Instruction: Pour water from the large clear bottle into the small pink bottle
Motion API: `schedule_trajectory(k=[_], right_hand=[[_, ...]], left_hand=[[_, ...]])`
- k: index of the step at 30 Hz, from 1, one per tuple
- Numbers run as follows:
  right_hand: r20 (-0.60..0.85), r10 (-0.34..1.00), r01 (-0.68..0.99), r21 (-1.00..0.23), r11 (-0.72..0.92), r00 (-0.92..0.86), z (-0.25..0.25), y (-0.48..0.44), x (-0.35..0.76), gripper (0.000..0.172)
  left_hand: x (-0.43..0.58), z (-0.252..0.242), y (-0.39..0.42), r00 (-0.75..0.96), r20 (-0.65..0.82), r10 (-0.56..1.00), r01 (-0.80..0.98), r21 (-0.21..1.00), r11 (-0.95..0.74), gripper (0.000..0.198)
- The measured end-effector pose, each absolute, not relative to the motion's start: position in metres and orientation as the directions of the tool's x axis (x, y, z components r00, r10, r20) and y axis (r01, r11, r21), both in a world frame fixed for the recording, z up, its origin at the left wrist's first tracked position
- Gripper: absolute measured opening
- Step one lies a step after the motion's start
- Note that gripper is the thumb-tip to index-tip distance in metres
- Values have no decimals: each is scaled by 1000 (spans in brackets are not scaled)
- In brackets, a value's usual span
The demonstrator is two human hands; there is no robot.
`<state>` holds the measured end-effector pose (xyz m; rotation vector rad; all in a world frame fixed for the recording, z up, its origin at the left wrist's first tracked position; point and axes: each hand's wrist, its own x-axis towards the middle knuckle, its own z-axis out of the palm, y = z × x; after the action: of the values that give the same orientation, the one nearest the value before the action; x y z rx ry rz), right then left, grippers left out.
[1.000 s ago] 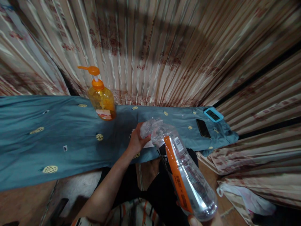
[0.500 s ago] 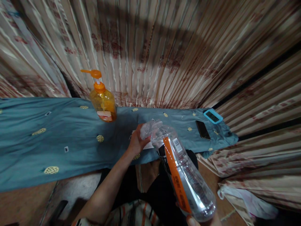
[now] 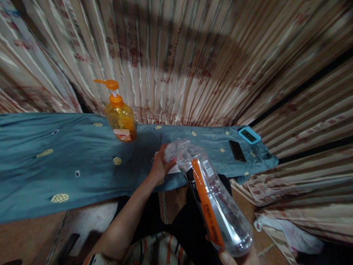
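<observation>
A large clear plastic bottle (image 3: 220,206) with an orange and silver label is tilted, its base toward me and its top pointing up and left. My right hand (image 3: 234,257) grips it around the base, mostly hidden beneath. In my left hand (image 3: 160,162), fingers curl around a small clear plastic piece (image 3: 176,149) that meets the bottle's top end. Its exact kind is unclear. A bit of white paper (image 3: 174,169) shows on the cloth behind the hand. An orange pump bottle (image 3: 121,121), partly filled with amber liquid, stands upright to the left.
A blue-green cloth with pineapple prints (image 3: 91,151) covers the narrow table. At its right end lie a dark phone (image 3: 237,151) and a light-blue digital clock (image 3: 249,135). Pleated curtains (image 3: 176,66) hang close behind and to the right. A white plastic bag (image 3: 286,233) rests low at right.
Hardly anything differs. The view has shifted very slightly; both hands keep their hold on the bottle and the small clear piece.
</observation>
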<state>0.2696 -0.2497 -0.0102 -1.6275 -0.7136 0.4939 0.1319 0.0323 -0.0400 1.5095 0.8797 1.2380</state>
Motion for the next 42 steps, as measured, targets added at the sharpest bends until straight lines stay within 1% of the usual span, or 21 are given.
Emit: schedule_trajectory(k=[1,4,5,6,12,17,22,26,31,36,42], right_hand=[[72,698,168,-983,-70,713,-10,-247,268,59],[63,699,139,-989,-53,712,-12,-244,262,88],[59,693,129,-990,-50,718,-13,-243,261,94],[55,685,119,-992,-47,726,-14,-243,260,96],[32,666,78,-996,-40,745,-15,-240,260,94],[34,663,86,-995,-45,748,-13,-239,261,93],[39,653,101,-993,-57,756,-15,-241,262,95],[34,659,101,-993,-63,751,-16,-243,263,95],[27,670,94,-994,-64,742,-16,-243,263,96],[6,695,80,-994,-74,719,-15,-244,263,93],[35,690,114,-991,-69,723,-4,-242,265,95]], left_hand=[[132,-40,32,225,285,932,-42,958,-283,53],[132,-42,33,215,296,931,-19,954,-299,51],[132,-43,34,213,300,930,-14,953,-304,51],[132,-43,34,212,302,929,-14,952,-306,52],[133,-45,34,227,299,927,-45,954,-297,53],[132,-43,34,227,303,926,-61,953,-297,50],[131,-41,34,237,303,923,-33,952,-304,53],[131,-39,33,231,276,933,-11,960,-281,51],[130,-37,33,225,300,927,-8,952,-306,50],[131,-38,33,227,266,937,14,961,-277,50],[131,-37,33,217,261,940,23,962,-272,50]])
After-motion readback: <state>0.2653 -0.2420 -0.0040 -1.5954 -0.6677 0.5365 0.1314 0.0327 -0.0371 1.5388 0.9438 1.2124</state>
